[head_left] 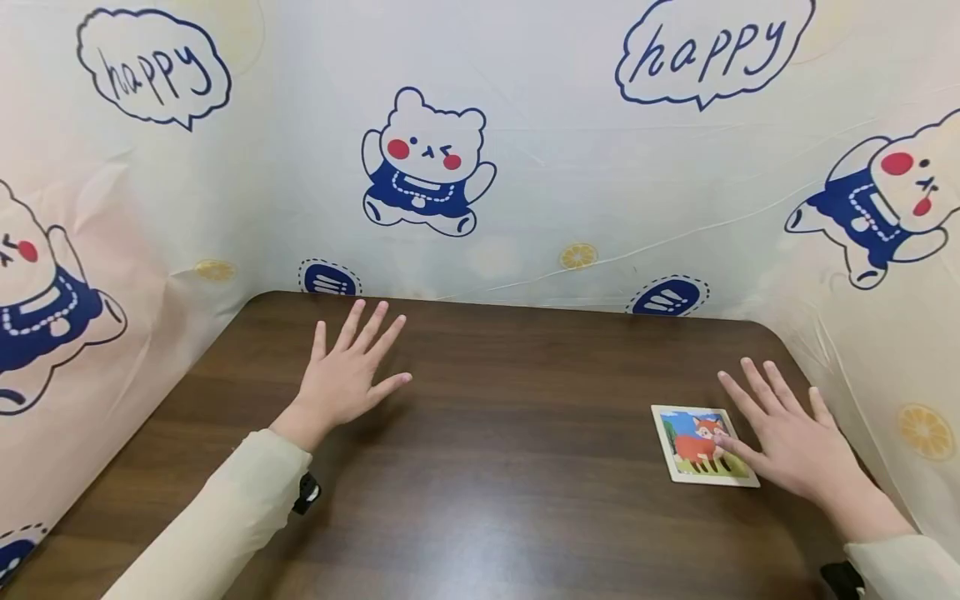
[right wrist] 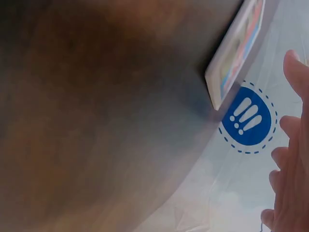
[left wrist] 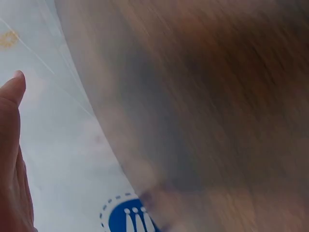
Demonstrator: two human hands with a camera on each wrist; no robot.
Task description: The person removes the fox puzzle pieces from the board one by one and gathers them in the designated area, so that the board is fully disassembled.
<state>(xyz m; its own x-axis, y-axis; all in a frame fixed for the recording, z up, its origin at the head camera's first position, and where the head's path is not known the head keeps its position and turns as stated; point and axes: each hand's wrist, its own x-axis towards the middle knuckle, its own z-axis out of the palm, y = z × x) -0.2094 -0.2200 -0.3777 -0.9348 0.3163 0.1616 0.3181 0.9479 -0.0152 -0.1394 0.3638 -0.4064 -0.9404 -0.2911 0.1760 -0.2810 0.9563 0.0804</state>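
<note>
A flat square picture puzzle [head_left: 692, 454] with a pale frame and a red fox on grass lies on the right side of the brown table. My right hand [head_left: 802, 446] is spread just beside it, its thumb overlapping the picture in the head view; in the right wrist view a gap shows between that hand [right wrist: 292, 169] and the puzzle [right wrist: 236, 58]. Over the left part of the table my left hand [head_left: 341, 379] spreads its fingers and holds nothing. Only part of the left hand [left wrist: 12, 140] shows at the edge of the left wrist view.
The wooden table [head_left: 487, 433] has rounded far corners. A pale cloth [head_left: 525, 183] printed with bears, orange slices and "happy" bubbles hangs around its back and sides. A dark band [head_left: 306, 493] sits at the left sleeve, another [head_left: 842, 579] at the right.
</note>
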